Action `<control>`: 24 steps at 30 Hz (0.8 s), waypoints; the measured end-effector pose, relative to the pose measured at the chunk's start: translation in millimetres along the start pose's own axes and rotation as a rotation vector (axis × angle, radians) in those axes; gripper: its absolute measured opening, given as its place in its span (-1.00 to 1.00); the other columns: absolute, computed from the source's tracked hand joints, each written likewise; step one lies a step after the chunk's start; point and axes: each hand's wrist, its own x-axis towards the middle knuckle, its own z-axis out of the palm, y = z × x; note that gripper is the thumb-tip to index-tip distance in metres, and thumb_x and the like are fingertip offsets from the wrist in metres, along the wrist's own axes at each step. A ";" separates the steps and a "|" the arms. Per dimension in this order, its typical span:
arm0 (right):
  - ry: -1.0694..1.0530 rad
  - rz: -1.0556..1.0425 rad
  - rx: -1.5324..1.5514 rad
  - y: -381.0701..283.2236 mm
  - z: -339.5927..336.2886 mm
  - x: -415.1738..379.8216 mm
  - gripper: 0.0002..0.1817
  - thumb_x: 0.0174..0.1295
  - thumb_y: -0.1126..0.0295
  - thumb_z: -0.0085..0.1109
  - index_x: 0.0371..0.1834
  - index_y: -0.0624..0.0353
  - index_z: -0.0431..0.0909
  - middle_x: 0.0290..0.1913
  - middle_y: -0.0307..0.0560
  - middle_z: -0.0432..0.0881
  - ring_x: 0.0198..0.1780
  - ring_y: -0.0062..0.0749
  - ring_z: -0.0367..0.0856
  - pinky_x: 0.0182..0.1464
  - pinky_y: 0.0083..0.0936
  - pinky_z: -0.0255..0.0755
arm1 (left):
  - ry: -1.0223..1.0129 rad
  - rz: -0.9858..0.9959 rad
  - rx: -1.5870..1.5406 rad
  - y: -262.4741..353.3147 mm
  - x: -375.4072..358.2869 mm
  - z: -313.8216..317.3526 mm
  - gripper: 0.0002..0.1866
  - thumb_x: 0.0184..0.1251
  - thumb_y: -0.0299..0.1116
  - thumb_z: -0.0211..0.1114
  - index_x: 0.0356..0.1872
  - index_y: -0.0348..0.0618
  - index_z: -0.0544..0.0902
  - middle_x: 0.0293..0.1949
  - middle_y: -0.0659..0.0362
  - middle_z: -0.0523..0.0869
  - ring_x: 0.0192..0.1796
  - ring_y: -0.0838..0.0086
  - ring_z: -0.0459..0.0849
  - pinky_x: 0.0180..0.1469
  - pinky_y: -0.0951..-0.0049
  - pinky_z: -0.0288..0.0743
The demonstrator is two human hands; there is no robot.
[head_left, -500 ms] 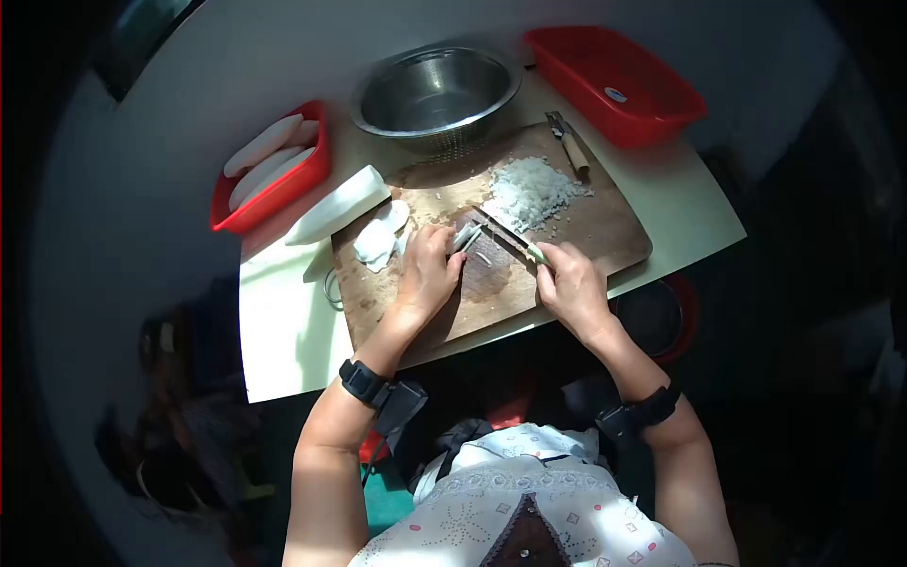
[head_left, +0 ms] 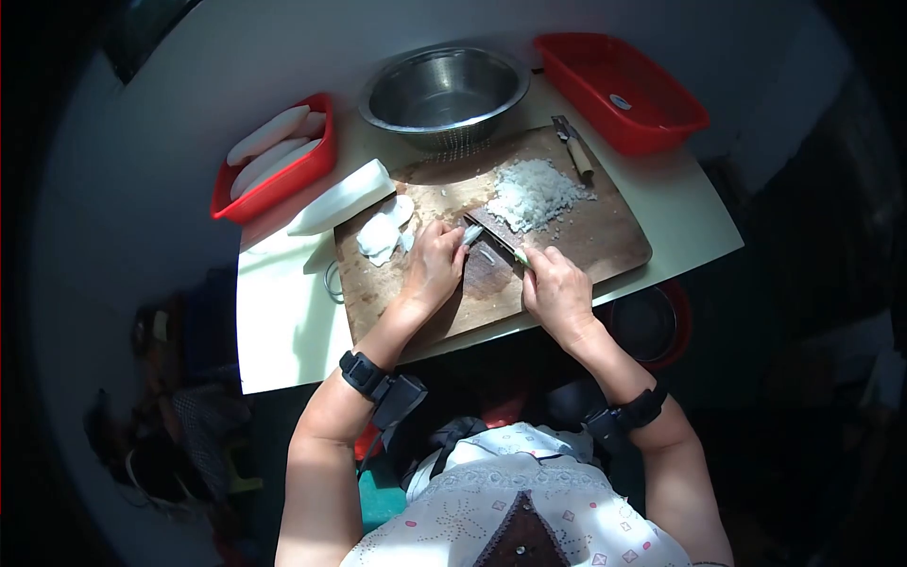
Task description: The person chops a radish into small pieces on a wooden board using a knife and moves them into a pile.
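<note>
My left hand (head_left: 435,268) is closed, its fingertips pressed on a few white radish strips (head_left: 472,233) lying on the wooden cutting board (head_left: 609,236). A knife (head_left: 493,234) with a light green handle is gripped in my right hand (head_left: 559,295). Its blade lies close beside the strips, just right of my left fingertips. Beyond the blade is a heap of finely diced radish (head_left: 534,194). Several thin radish slices (head_left: 380,238) rest left of my left hand, and a large peeled radish piece (head_left: 342,198) lies across the board's left edge.
At the back stands a steel colander bowl (head_left: 444,121). On the left, a red basket (head_left: 274,184) holds several whole radishes (head_left: 269,135). Another red basket (head_left: 652,132) sits at the back right. A wooden-handled peeler (head_left: 573,151) lies on the board's far right corner.
My right hand has moved left with the knife, bringing the blade nearer my left fingertips. My left hand stays on the strips. The whole view has shifted slightly.
</note>
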 end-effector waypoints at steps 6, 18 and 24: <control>0.010 0.049 -0.011 9.0 -2.5 4.7 -0.73 0.07 0.44 0.20 -0.11 0.09 0.59 -0.31 -0.06 0.58 -0.30 -0.13 0.65 -0.26 -0.26 0.56 | 0.015 -0.019 0.015 5.4 -1.3 0.1 -0.70 0.12 -0.46 0.38 -0.12 -0.38 0.67 -0.29 -0.01 0.57 -0.17 0.13 0.56 -0.08 0.25 0.44; -0.005 0.080 0.052 4.8 -4.2 1.5 -0.74 0.08 0.42 0.21 -0.12 0.05 0.59 -0.30 -0.05 0.59 -0.29 -0.09 0.64 -0.26 -0.21 0.54 | 0.038 -0.051 0.057 8.2 -0.1 3.7 -0.70 0.13 -0.43 0.36 -0.11 -0.36 0.67 -0.22 0.00 0.60 -0.11 0.12 0.55 -0.02 0.22 0.41; -0.017 0.166 0.152 11.8 -10.4 -2.1 -0.75 0.12 0.40 0.15 -0.12 0.07 0.64 -0.32 -0.01 0.62 -0.27 -0.04 0.64 -0.21 -0.19 0.53 | 0.108 0.109 0.243 25.3 -2.9 -8.0 -0.71 0.09 -0.39 0.38 -0.11 -0.15 0.70 -0.17 0.13 0.59 -0.03 0.22 0.51 0.01 0.22 0.33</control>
